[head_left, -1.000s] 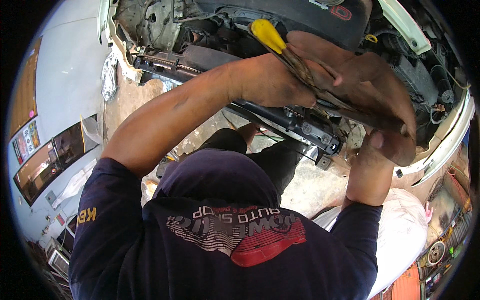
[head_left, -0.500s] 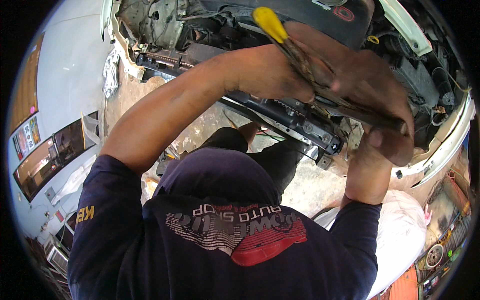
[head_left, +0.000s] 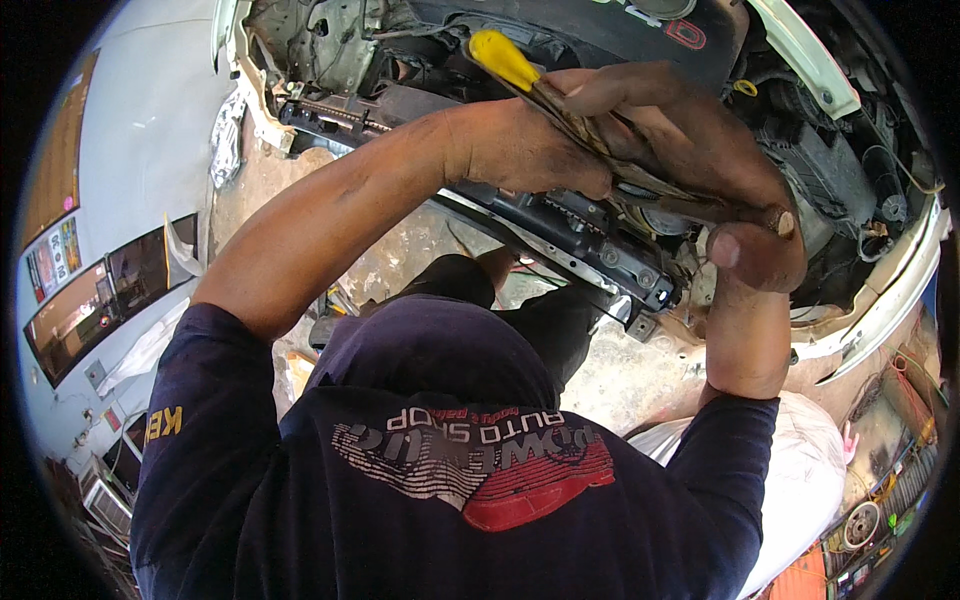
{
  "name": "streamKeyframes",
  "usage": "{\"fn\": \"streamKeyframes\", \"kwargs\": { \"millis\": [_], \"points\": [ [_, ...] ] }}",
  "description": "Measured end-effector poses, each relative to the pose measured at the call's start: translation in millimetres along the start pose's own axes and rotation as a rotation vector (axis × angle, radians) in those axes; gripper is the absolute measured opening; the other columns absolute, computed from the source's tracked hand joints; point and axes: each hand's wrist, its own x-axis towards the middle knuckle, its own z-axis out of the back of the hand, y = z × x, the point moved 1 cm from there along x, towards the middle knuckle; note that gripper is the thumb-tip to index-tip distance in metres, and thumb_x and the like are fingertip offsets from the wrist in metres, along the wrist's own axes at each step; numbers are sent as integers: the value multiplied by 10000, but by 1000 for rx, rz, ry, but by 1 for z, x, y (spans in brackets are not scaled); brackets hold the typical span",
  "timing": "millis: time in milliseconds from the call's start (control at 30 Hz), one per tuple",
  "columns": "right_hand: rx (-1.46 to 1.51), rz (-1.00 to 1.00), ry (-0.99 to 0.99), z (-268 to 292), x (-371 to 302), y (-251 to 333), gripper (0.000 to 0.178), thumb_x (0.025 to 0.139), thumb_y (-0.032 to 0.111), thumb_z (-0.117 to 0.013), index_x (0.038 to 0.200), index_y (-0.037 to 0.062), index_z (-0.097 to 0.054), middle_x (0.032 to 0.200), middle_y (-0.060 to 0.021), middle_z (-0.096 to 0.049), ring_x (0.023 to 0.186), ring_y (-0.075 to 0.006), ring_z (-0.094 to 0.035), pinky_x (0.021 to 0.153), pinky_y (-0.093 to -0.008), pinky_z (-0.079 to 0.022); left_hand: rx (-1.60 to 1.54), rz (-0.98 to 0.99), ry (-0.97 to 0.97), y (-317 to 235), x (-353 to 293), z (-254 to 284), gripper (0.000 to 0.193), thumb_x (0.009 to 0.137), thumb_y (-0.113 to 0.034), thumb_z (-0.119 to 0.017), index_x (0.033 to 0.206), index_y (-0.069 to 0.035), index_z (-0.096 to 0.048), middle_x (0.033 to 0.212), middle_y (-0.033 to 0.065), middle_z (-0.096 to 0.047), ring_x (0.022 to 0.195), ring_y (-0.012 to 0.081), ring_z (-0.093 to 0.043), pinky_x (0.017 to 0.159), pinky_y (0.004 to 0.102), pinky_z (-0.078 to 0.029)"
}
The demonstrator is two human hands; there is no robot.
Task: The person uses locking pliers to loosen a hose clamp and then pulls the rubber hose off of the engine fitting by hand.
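Observation:
Both of my hands are raised over the front of an open engine bay [head_left: 560, 30]. They hold a long, dirty, dark tool [head_left: 650, 180] with a bright yellow end [head_left: 503, 60]; its exact kind I cannot make out. My left hand [head_left: 535, 145] is closed around its middle, close behind the yellow end. My right hand [head_left: 725, 150] wraps the other part, with fingers curled over it and the thumb near its far end. Part of the tool is hidden by my fingers. Below my hands lies a black crossbar-shaped part [head_left: 580, 235] at the vehicle's front.
A pale body panel edge [head_left: 815, 55] borders the bay at the right. White fabric [head_left: 790, 480] bulges at the lower right, near clutter and a round wheel-like part [head_left: 860, 525]. A pale wall [head_left: 150, 110] with a dark window or screen [head_left: 110, 310] stands left.
My hands and the tool have shifted slightly left. The yellow end has moved left and a little down, and now points more sideways.

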Motion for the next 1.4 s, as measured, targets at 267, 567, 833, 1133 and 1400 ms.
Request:
{"fn": "streamKeyframes", "kwargs": {
  "millis": [267,567,833,1133,1400],
  "points": [
    [19,32,75,2,-9,0,1061,735,509,-701,1463,-185,-363,1454,-371,-444,1369,-451,-505,1159,-467,-367,48,-251,-47,16,8,-12,285,870,-135,-689,1141,-60,-730,977,107,-731,875,230,-695,806,375,-567],
    [142,27,37,-12,-7,-1,1182,696,545,-735,1478,-229,-301,1539,-373,-373,1439,-446,-453,1208,-440,-330,281,-305,12,20,3,-8,121,857,-144,-692,926,-71,-759,907,97,-736,845,247,-703,772,384,-561],
    [36,21,-73,-8,-18,3,995,699,408,-703,1458,-162,-404,1440,-300,-482,1324,-382,-534,1123,-431,-416,358,-58,110,7,9,-7,318,870,-215,-721,1141,-48,-732,1033,178,-752,974,284,-704,892,413,-545],
    [33,118,-46,-2,-30,14,864,762,436,-696,1393,-116,-489,1260,-237,-546,1129,-320,-581,990,-416,-452,477,-294,144,8,9,-13,206,941,-195,-592,934,-34,-720,902,131,-718,878,293,-708,807,404,-570],
    [17,156,-106,1,-24,-3,756,819,462,-689,1336,-75,-564,1100,-182,-604,956,-265,-623,871,-403,-484,293,-159,186,-7,11,-7,254,935,-198,-666,1125,-35,-711,1013,144,-737,931,269,-692,867,386,-550]
  ]
}}
